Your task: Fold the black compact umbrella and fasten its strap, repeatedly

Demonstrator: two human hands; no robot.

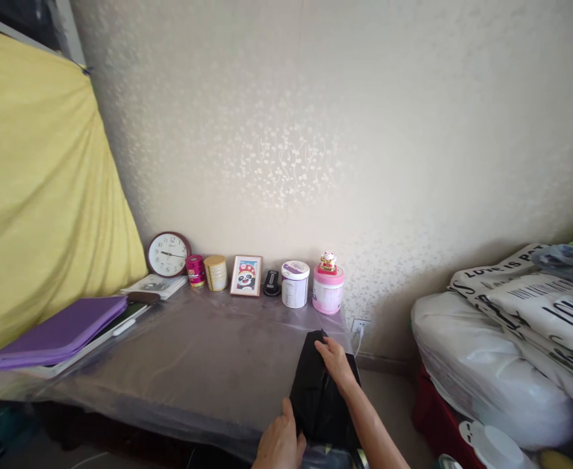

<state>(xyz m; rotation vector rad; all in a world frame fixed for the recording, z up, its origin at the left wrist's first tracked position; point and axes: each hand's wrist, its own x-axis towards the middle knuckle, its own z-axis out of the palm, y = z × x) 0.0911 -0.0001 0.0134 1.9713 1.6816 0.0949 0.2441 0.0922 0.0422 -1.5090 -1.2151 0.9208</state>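
Note:
At the right end of the table lies a black, creased, bag-like item point(310, 384); its exact kind is unclear. My right hand point(334, 362) reaches over it and pinches its upper part near the far end. Lower down, my left hand point(280, 441) is at its near left edge, thumb up, with the fingers curled against the black material and partly hidden. Beneath my right forearm, more dark material hangs at the table's right edge.
Along the wall stand a clock point(169, 254), a pink can point(195, 271), a yellow-lidded jar point(216, 273), a panda picture point(246, 276), a black device point(271, 284), a white tub point(295, 285) and a pink tub point(328, 293) topped by a figurine. A purple folder point(56, 331) lies left; bundled bedding point(496, 365) sits right.

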